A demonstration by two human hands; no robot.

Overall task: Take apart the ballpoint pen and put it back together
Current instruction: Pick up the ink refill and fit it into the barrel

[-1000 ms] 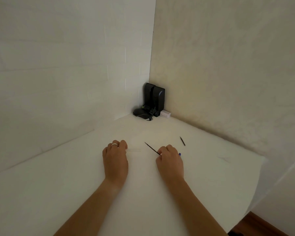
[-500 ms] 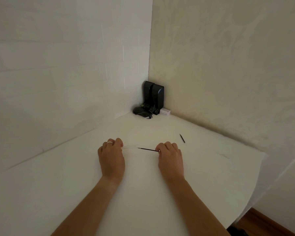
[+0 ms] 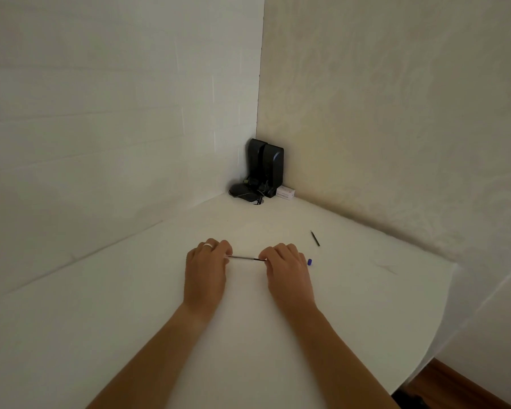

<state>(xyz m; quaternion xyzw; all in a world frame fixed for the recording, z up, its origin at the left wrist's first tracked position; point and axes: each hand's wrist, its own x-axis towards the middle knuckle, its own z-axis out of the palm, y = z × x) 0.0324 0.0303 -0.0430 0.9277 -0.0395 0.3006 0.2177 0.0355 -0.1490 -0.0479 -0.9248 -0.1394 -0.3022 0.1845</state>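
Both hands rest on the white table [image 3: 248, 335], knuckles up. My left hand [image 3: 205, 271] pinches the clear pen barrel [image 3: 233, 257] at its left end. My right hand [image 3: 288, 270] pinches the thin dark ink refill [image 3: 255, 259], which runs level into the barrel's right end; most of it sits inside the barrel. A small blue cap piece [image 3: 309, 262] lies on the table just right of my right hand. A short dark thin pen part [image 3: 315, 238] lies farther back on the right.
Two black speakers [image 3: 266, 168] with a black mouse and cables [image 3: 244, 191] and a small white box [image 3: 285, 192] fill the far corner. Walls close the table on the left and back right. The table's curved edge [image 3: 443, 320] drops off at the right.
The refill swung from pointing diagonally up-left to level, then slid leftward into the clear barrel held by my left hand. The hands came closer together.
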